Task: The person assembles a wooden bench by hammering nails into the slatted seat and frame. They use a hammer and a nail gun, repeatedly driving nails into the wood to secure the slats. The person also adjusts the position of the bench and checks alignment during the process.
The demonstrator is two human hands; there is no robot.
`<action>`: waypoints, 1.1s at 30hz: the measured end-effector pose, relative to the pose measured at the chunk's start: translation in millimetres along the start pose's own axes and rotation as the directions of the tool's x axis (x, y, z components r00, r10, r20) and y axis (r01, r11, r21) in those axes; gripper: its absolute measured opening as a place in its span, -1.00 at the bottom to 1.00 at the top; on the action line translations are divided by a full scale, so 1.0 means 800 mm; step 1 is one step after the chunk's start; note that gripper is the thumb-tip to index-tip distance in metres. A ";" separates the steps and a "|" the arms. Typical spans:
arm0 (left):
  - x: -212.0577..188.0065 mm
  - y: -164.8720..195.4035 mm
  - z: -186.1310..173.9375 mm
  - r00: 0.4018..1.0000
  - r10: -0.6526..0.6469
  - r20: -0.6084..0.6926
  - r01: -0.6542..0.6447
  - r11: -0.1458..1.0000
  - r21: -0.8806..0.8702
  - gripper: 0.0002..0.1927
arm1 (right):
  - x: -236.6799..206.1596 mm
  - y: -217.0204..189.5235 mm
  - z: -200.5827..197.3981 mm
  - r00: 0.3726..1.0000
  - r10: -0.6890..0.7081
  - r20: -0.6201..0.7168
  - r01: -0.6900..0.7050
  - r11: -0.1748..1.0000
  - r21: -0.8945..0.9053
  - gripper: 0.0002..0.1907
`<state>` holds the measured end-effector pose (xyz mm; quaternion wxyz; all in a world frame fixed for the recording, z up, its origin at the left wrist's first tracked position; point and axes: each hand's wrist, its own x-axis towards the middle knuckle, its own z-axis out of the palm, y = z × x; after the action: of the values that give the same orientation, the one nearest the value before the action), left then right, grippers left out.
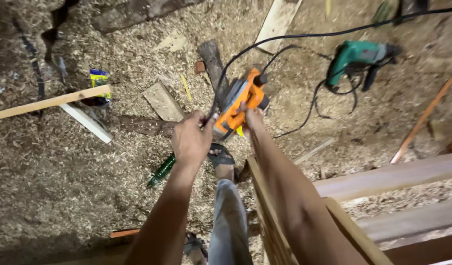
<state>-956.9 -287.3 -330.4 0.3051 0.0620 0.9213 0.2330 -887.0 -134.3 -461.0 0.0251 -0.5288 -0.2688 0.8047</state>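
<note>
Sawdust floor (64,181), wood scraps all over. Both hands up front on orange power planer (243,100), held above floor, just past wooden frame (270,216). Right hand (253,118) closed round planer rear, fingers mostly hidden. Left hand (190,137) curled shut at planer's left side, by black cord (304,37); exact hold can't tell. Green drill (356,59) lies top right, well apart. Small blue/yellow packet (99,78) lies left, beside long wood strip (49,103). Green bottle (161,172) below left hand. Sandalled foot (222,159) under planer.

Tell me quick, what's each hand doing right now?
Left hand: closed on the black power cord.
Right hand: closed, holding the orange electric planer.
</note>
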 end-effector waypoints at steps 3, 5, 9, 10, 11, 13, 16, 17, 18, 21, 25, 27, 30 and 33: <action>0.007 -0.013 0.006 0.994 -0.063 -0.089 0.067 0.997 0.042 -0.67 | 0.033 -0.001 0.009 0.989 0.088 -0.120 -0.106 0.982 -0.154 -0.71; 0.005 -0.030 0.007 0.990 -0.099 -0.104 0.102 0.994 0.028 -0.64 | 0.052 0.001 0.017 0.993 0.112 -0.048 -0.116 0.990 -0.086 -0.71; 0.002 -0.063 0.016 0.880 -0.446 0.165 0.468 0.874 -0.132 -0.62 | 0.056 0.013 0.015 0.971 0.231 -0.067 -0.233 0.972 -0.027 -0.66; -0.003 -0.069 0.018 0.852 -0.483 0.202 0.515 0.842 -0.161 -0.61 | 0.047 0.015 0.012 0.969 0.228 -0.090 -0.231 0.973 -0.022 -0.67; -0.009 -0.073 0.019 0.825 -0.509 0.245 0.556 0.810 -0.188 -0.60 | 0.034 0.017 0.008 0.968 0.219 -0.119 -0.222 0.975 -0.014 -0.67; -0.026 -0.076 0.014 0.974 -0.223 -0.045 0.208 0.954 -0.218 -0.58 | -0.001 0.017 0.000 0.996 0.066 -0.065 -0.065 0.998 0.015 -0.67; -0.071 -0.058 -0.016 0.980 -0.175 -0.094 0.155 0.969 -0.193 -0.56 | -0.086 0.009 0.005 0.991 -0.110 -0.078 0.124 0.972 0.200 -0.71; -0.089 -0.048 -0.029 0.974 -0.223 -0.044 0.212 0.960 -0.183 -0.56 | -0.123 0.002 0.010 0.988 -0.150 -0.035 0.154 0.969 0.194 -0.71; -0.111 -0.038 -0.039 0.983 -0.180 -0.023 0.170 0.958 -0.232 -0.60 | -0.166 -0.007 0.012 0.981 -0.194 0.003 0.191 0.964 0.184 -0.69; -0.197 -0.005 -0.088 1.000 -0.002 -0.020 -0.006 0.916 -0.402 -0.64 | -0.305 -0.030 0.027 0.968 -0.239 -0.078 0.251 0.930 0.268 -0.69; -0.312 0.030 -0.128 0.984 0.171 0.054 -0.086 0.715 -0.694 -0.66 | -0.484 -0.044 0.024 0.896 -0.435 -0.093 0.437 0.822 0.366 -0.73; -0.381 0.030 -0.133 0.971 0.189 0.150 0.019 0.560 -0.828 -0.67 | -0.576 -0.032 0.002 0.840 -0.531 -0.111 0.526 0.746 0.410 -0.77; -0.468 0.036 -0.133 0.937 0.291 0.194 0.091 0.332 -0.939 -0.72 | -0.707 -0.008 -0.036 0.763 -0.636 -0.115 0.611 0.651 0.450 -0.80; -0.546 0.068 -0.116 0.873 0.433 0.226 0.116 0.264 -0.957 -0.76 | -0.835 0.000 -0.088 0.719 -0.680 -0.143 0.659 0.602 0.451 -0.81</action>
<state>-661.5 -387.9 -6.8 0.4568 0.0143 0.4854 0.7454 -532.5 -322.5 77.2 0.4463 -0.3488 -0.2432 0.7874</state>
